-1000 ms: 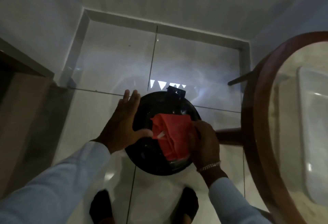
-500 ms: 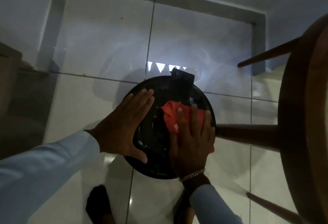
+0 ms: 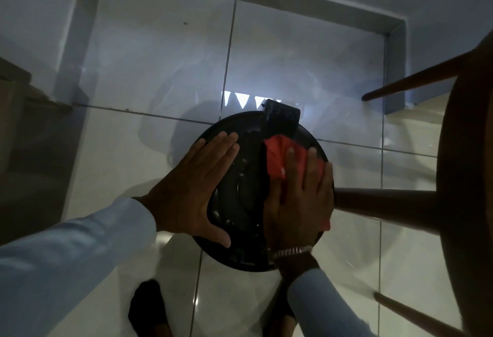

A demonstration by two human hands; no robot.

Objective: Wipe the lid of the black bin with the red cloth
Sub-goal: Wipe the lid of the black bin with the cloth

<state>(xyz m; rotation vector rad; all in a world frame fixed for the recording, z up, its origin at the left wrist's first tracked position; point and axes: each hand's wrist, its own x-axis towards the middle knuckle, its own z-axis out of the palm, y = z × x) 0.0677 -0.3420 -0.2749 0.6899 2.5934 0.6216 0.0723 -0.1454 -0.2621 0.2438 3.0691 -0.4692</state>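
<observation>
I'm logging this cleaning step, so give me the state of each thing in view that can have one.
bin lid: closed, glossy, a few droplets showing.
red cloth: crumpled, pressed flat against the lid's right side.
right hand: palm down, fingers spread over the cloth.
left hand: open and flat, on the lid's left edge.
hinge tab: at the lid's far edge.

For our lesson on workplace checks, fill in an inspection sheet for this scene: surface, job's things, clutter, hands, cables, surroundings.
Surface: glossy pale tiled floor, dim light.
Job's things: round black bin lid, droplets on it; crumpled red cloth on its right half.
Clutter: nothing seen.
Hands: left hand flat on the lid's left edge; right hand pressing the cloth flat.
Cables: nothing seen.
Surroundings: dark wooden table leg beside the lid; black shoe below.
</observation>
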